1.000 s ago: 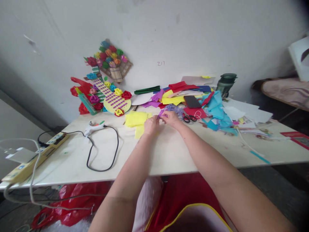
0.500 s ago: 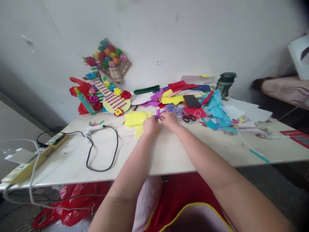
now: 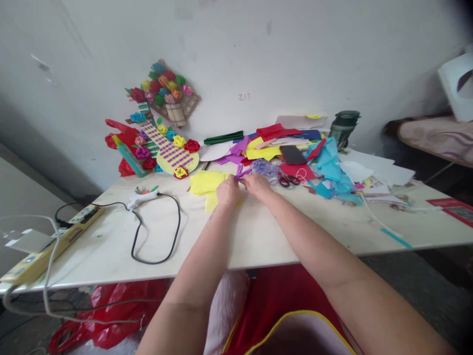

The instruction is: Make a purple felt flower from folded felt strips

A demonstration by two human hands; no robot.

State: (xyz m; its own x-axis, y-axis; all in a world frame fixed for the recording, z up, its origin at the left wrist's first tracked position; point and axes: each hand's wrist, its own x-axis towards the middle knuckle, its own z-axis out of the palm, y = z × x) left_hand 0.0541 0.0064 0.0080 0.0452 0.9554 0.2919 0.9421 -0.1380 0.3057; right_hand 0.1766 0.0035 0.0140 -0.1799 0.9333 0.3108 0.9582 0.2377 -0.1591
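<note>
Smooth white surface (image 3: 258, 236) is leaving open room along middle of near edge. Left hand (image 3: 227, 191) and right hand (image 3: 257, 186), close together mid-surface, are both pinching looped purple paper-like strip (image 3: 241, 170). Thin yellow sheets (image 3: 206, 182) are lying beside left hand. Dark-green lidded bottle (image 3: 343, 130) is standing near back edge, contents hidden.

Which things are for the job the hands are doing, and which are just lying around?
Job:
Thin, bendy purple strip, pinched by left hand and right hand
Maybe red-and-black-handled scissors and white pistol-shaped glue gun, both unheld

Probably just lying around:
Flat black phone
Dark green lidded bottle
</note>
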